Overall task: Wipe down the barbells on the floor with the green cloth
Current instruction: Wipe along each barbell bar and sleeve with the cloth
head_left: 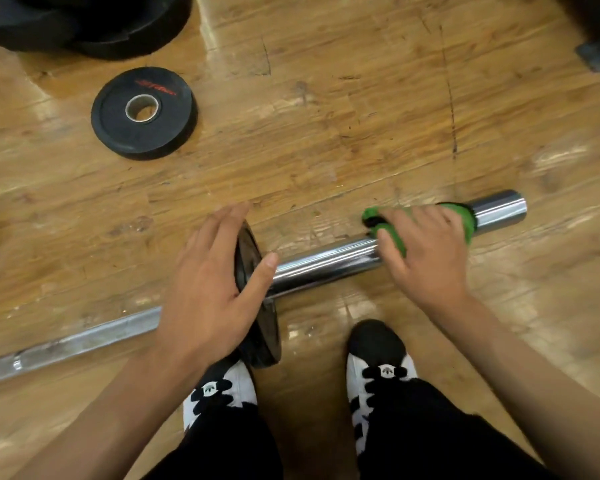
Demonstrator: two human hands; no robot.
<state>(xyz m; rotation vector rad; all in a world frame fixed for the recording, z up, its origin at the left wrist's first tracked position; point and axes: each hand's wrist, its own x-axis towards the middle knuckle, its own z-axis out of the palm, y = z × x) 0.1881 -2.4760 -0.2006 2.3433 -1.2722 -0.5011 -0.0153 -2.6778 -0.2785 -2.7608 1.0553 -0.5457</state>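
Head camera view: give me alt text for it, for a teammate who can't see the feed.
The right hand grips the green cloth wrapped over the chrome sleeve of the barbell, near its end. The left hand rests on the black plate mounted on the bar, fingers straight. A loose plate lies flat on the wooden floor beyond.

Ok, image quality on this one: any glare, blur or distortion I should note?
Head view: glare streaks run along the chrome barbell, and pale reflections patch the wooden floor. Head view: the right hand and green cloth look slightly soft. Head view: the wide-angle lens bows the barbell's line.
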